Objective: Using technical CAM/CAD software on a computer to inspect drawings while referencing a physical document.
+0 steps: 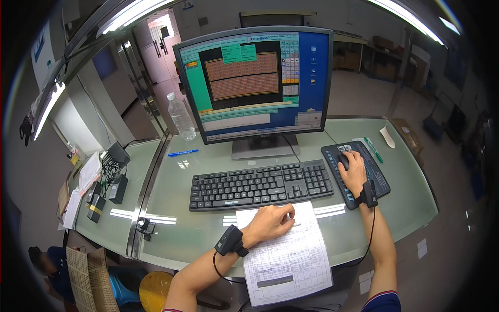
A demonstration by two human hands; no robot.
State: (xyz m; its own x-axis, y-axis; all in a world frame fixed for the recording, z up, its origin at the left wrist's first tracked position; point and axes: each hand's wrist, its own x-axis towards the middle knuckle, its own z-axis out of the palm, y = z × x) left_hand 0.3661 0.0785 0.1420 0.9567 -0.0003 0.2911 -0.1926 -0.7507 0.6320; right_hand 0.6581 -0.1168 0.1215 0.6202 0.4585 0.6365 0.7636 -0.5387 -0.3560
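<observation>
My right hand [354, 170] rests over a black computer mouse [343, 160], fingers wrapped round it, on a dark printed mouse pad [375, 179]. Loosely curled, my left hand [270, 223] lies on the upper part of a printed form sheet [291, 260]. What its fingers hold, if anything, is hidden. The sheet lies at the near edge of the glass-topped desk. Just beyond it is a black keyboard [260, 185], touched by neither hand. The monitor [252, 83] behind shows a reddish panel layout with green drop-down menus open over it.
A clear plastic bottle [181, 118] and a blue pen [183, 153] are left of the monitor. A green marker [373, 150] lies beside the mouse pad. Black adapters [118, 188] and cables sit on the left side table. A person [61, 273] is at lower left, near a yellow stool [154, 292].
</observation>
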